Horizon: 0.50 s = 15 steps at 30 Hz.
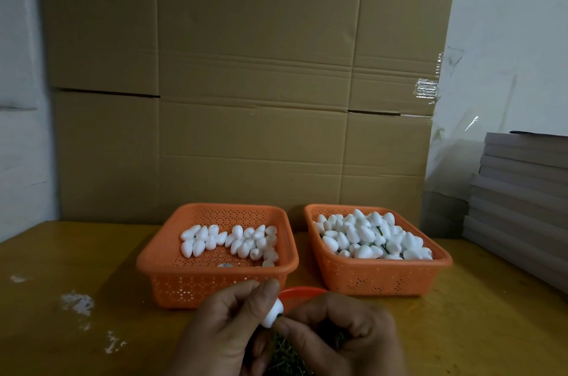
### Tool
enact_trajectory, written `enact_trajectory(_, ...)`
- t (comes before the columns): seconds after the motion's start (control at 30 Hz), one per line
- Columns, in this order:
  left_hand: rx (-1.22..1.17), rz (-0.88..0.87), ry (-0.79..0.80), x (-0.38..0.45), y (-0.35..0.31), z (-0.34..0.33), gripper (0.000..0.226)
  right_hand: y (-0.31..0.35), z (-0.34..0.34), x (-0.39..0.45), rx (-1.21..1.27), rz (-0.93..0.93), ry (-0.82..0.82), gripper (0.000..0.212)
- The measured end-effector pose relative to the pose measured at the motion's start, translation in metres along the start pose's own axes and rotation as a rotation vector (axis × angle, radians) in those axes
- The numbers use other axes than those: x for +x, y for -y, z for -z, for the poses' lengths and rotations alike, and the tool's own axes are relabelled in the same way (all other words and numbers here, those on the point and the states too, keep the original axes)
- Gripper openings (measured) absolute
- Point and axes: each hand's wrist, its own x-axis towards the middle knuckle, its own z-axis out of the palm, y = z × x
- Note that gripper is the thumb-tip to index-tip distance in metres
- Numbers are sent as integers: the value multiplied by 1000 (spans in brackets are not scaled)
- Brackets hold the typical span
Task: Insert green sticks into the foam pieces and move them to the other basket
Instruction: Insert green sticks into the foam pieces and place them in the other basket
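1. Left hand (229, 325): pinching one white foam piece (272, 316) between thumb and fingertips, low in the view, just in front of the left basket (172, 265).
2. Right hand (344, 329): fingers curled, pinching what is appearing to be a green stick (279, 318) at the foam's lower end; the stick is mostly hidden.
3. Green stick supply (284, 354): lying beneath both hands, beside a small orange rim (302, 291).
4. Left basket: holding loose foam pieces with no sticks showing, sparsely spread.
5. Right basket (384, 279): heaping with foam pieces, green stems showing between them; judged the destination.
6. Step in hand, judged: insertion underway. Advice: keeping the stick in line with the foam's long axis, gripping it close to the tip so it is not bending, pushing steadily while the left hand is bracing lightly without crushing the foam.
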Motion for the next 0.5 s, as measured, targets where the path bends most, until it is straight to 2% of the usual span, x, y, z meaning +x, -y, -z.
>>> enact_trajectory(0.13,99,-49,-77,-4,-2,-3,68,3,-6,-2,107,-80,-17,2)
enact_trajectory(0.2,134,-67,-74,-5,-5,-4,65,8,-7,-4,155,-102,-8,1)
enact_trajectory(0.3,137,-130,-84,-7,-8,-4,66,9,-9,-4,99,-195,-47,8)
enact_trajectory(0.37,135,-154,-67,-8,-9,-4,66,8,-11,-5,74,-232,-57,7)
enact_trajectory(0.5,158,-161,33,-10,-12,-5,41,13,-10,-3,106,-304,-65,3)
